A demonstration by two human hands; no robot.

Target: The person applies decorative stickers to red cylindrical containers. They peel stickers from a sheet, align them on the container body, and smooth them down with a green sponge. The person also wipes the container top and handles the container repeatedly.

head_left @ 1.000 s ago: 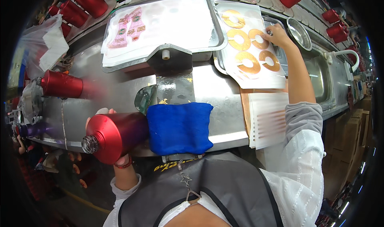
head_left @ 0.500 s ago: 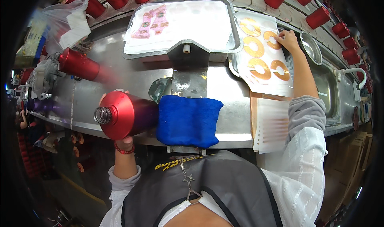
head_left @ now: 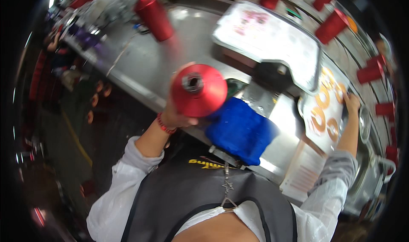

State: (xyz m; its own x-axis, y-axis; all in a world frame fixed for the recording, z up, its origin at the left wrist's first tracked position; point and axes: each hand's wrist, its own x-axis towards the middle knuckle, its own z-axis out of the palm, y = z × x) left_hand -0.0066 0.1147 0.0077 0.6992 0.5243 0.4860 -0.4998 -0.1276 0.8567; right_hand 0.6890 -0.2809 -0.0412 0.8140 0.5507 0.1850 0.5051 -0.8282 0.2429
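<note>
Above near left edge of counter [head_left: 142,69], red bottle [head_left: 209,93], body clasped by left grip [head_left: 174,116]. Likely rigid, slick, breakable; best held round wide body, below shoulder. At right, right grip [head_left: 352,102] at far margin of gold-ring sheet [head_left: 326,145], pinch unclear; sheet probably thin, limp.

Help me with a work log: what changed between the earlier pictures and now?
The red bottle has tipped in the left hand: its mouth, earlier facing more leftward, now points toward the camera. The whole view has swung clockwise. No grasp or release shows. Unchanged: the left hand holds the bottle beside the blue pad; the right hand stays at the white sheet's edge.
</note>
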